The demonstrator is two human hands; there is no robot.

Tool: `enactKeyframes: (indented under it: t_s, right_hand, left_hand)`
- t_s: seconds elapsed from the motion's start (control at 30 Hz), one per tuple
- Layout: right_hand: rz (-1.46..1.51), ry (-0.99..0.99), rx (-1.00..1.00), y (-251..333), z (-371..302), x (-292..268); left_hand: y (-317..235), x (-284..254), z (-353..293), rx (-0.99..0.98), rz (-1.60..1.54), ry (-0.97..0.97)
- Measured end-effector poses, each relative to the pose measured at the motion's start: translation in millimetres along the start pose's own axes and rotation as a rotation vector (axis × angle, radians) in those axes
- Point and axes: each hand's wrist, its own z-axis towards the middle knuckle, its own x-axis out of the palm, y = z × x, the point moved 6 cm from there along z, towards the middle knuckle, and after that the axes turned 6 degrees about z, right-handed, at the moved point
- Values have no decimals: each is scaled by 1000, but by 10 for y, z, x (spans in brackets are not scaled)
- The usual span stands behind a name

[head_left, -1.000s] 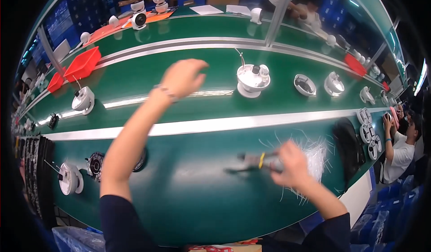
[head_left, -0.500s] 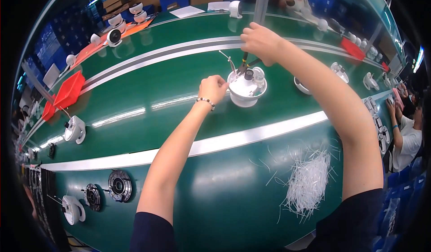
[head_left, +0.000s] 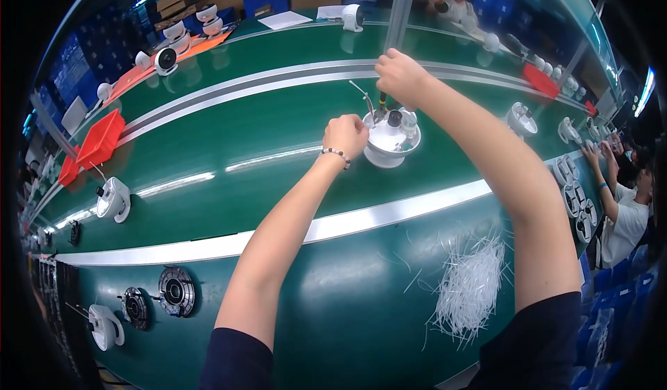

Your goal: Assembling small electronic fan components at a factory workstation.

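A round white camera housing (head_left: 384, 156) stands upright, its open side up, on the green work surface. Inside are a dark lens barrel (head_left: 394, 118) and a clear plastic piece (head_left: 408, 123); a thin wire lead (head_left: 360, 91) sticks up at its left. My right hand (head_left: 403, 78) is closed above it around cutters (head_left: 382, 101) with black-and-yellow handles. Their jaws reach down into the housing beside the lead, and the tips are hidden. My left hand (head_left: 346, 137), closed, has its fingertips at the housing's left rim; what they pinch is hidden.
On the near bench lie a pile of thin white plastic strips (head_left: 471, 289) and black ring-shaped parts (head_left: 177, 291). Other white camera units (head_left: 113, 199) (head_left: 521, 120) stand left and right. A red bin (head_left: 102, 138) is at far left. A co-worker (head_left: 625, 213) sits at right.
Both hands and the housing sit slightly further right and lower in view. The cutters now stand more upright in the housing. The view itself has shifted a little.
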Motion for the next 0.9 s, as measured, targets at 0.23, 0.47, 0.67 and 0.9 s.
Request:
enactKeyframes:
  t_s: [0.23,0.47,0.67,0.9]
  right_hand:
    - [47,40,0,-73,-138,30]
    - [161,179,93,-152,-284,121]
    - [272,-16,338,-607,-722,-336]
    - [756,-523,343,-133,-1141,-1338]
  left_hand:
    - [-110,99,48,46,41,-66]
    - [-288,190,116,40,65,-52]
    - [-276,-159,-334,91,-285,-233]
    - [-803,-18,-1973,481,-19,828]
